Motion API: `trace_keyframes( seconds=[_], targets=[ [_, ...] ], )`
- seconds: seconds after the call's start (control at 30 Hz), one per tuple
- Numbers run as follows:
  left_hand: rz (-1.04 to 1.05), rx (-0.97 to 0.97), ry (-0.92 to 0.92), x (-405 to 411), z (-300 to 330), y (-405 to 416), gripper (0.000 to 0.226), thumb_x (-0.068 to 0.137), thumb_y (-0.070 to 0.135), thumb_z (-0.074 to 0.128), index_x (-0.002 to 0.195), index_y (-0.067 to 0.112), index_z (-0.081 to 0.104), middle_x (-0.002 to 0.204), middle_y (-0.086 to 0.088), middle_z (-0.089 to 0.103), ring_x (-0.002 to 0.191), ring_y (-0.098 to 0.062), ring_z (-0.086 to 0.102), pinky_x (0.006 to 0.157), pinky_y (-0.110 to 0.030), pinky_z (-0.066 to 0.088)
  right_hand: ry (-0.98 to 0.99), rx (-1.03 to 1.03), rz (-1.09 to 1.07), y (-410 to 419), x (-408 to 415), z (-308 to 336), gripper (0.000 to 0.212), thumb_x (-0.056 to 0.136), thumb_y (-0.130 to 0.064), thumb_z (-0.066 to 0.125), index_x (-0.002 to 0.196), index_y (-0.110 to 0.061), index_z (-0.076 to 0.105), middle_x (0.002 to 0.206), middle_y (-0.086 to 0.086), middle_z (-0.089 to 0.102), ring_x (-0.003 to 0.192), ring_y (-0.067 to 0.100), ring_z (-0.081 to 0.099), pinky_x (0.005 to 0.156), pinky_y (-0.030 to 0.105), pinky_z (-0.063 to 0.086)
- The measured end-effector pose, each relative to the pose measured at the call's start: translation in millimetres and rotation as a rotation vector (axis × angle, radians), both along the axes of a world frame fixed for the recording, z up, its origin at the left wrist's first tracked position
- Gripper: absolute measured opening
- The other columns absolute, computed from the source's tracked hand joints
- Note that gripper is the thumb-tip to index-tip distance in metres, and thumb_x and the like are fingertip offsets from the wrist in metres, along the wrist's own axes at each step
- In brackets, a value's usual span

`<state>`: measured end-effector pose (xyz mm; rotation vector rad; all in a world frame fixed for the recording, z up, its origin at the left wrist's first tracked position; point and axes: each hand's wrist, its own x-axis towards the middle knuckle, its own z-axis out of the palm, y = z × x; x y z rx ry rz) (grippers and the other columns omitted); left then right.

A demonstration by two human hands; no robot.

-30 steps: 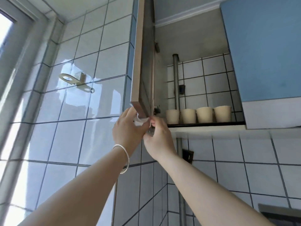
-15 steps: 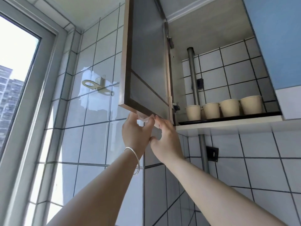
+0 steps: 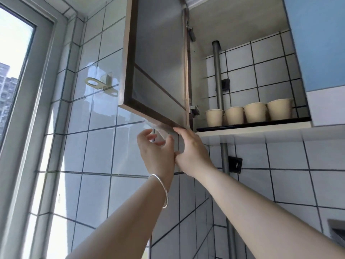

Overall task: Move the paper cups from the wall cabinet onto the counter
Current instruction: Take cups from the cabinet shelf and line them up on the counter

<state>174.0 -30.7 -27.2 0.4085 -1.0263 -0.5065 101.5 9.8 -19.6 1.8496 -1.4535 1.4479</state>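
- Nearest, two bare forearms reach up from the lower edge of the view; a silver bangle (image 3: 162, 189) circles the left wrist.
- The left hand (image 3: 155, 152) hangs just below the cabinet door (image 3: 158, 58), its fingers (image 3: 144, 132) curled but apart, closed on nothing.
- The right hand (image 3: 191, 148) sits against the left one, its fingertips touching the door's lower edge near the hinge side; whether they pinch that edge cannot be told.
- The door stands swung out to the left, its frosted panel in a dark frame.
- Farther in, the paper cups (image 3: 248, 113) stand in a row of four on a black tray (image 3: 242, 124) on the wall cabinet's bottom shelf (image 3: 261, 130), each upright, long axis vertical, mouth up; the row runs left to right.
- Behind them, a grey pipe (image 3: 217, 75) rises against the white-tiled wall.
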Motion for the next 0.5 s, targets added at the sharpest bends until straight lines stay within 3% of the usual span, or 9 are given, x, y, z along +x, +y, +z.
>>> trace_keyframes(
  seconds=[0.1,0.2,0.33,0.5],
  targets=[
    [-0.059,0.071,-0.07,-18,-8,10,0.019,0.081,0.018,0.061,0.096,0.021,0.049,0.081,0.012,0.056,0.071,0.0,0.054,0.061,-0.013,0.04,0.013,0.042,-0.044,13,-16,-6,0.058,0.081,-0.009,0.055,0.135,-0.025,0.043,0.141,-0.006,0.042,0.132,0.014,0.036,0.103,0.032,0.038],
    [-0.103,0.071,-0.183,-40,-9,18,0.007,0.081,0.017,0.059,0.087,0.019,0.056,0.075,0.012,0.058,0.071,-0.004,0.056,0.061,-0.015,0.041,-0.009,0.059,-0.076,25,-36,-10,0.051,0.078,-0.006,0.055,0.127,-0.023,0.05,0.132,-0.003,0.051,0.124,0.017,0.045,0.098,0.035,0.044],
    [-0.233,0.076,-0.281,-74,-4,30,0.004,0.08,0.015,0.06,0.082,0.018,0.061,0.072,0.01,0.061,0.069,-0.007,0.058,0.059,-0.018,0.043,-0.094,0.047,-0.121,42,-70,-12,0.036,0.083,-0.009,0.053,0.117,-0.021,0.055,0.115,-0.001,0.06,0.105,0.018,0.057,0.086,0.035,0.051],
    [-0.293,0.001,-0.571,-107,14,23,0.012,0.083,0.016,0.058,0.073,0.023,0.059,0.072,0.005,0.062,0.067,-0.01,0.055,0.049,-0.015,0.042,-0.17,0.038,-0.216,51,-111,-6,0.022,0.088,-0.02,0.053,0.109,-0.019,0.059,0.103,0.0,0.065,0.095,0.02,0.06,0.081,0.033,0.051]
  ],
)
